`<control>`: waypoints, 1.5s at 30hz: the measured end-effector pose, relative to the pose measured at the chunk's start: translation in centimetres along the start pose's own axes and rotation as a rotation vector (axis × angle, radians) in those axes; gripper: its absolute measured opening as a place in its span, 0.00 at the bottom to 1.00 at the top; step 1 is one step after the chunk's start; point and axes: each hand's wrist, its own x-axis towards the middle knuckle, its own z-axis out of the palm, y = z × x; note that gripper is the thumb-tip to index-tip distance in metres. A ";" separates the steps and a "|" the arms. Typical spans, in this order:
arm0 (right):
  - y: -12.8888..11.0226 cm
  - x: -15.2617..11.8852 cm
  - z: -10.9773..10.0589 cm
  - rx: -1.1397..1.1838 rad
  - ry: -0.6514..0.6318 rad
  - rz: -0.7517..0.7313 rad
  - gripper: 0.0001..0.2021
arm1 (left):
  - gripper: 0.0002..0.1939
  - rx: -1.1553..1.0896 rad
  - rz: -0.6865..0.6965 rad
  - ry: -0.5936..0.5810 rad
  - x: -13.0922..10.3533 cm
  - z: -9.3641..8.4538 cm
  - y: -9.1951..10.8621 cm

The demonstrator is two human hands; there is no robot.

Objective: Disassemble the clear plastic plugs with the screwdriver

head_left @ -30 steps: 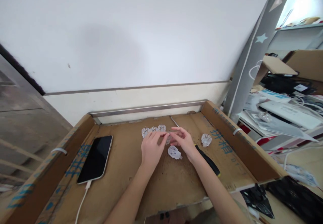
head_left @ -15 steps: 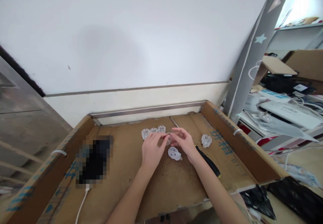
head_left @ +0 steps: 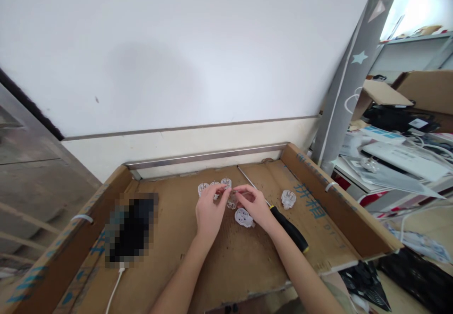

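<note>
My left hand (head_left: 208,211) and my right hand (head_left: 255,208) meet over the middle of the cardboard, fingertips pinched close together. Between them is a small clear plastic plug part (head_left: 231,203), partly hidden by the fingers. Just below it lies a white socket face (head_left: 243,217) with dark holes, near my right wrist. Beyond my left fingers stand clear plug pieces with metal pins in a row: a left one (head_left: 203,189), a middle one largely covered, and a right one (head_left: 226,182). A screwdriver (head_left: 290,230) with a black and yellow handle lies beside my right forearm, its shaft pointing away.
Another pinned plug piece (head_left: 288,199) lies to the right. A pixelated dark object (head_left: 132,229) with a white cable (head_left: 115,288) is at left. Cardboard side walls (head_left: 332,200) border the work surface, with a white wall behind. A cluttered table (head_left: 399,163) stands at far right.
Both hands have shifted slightly, and the clear part shows more between them. The view has moved a little; more of the screwdriver shaft shows. The other pieces lie as before.
</note>
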 end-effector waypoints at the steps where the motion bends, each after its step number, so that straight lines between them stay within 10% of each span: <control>1: 0.0 0.0 0.1 -0.011 -0.019 -0.009 0.12 | 0.07 -0.009 -0.024 0.001 0.0 0.0 0.0; 45: 1.1 0.6 -0.4 -0.138 0.025 -0.027 0.14 | 0.05 -0.012 0.123 -0.135 0.1 0.1 -0.2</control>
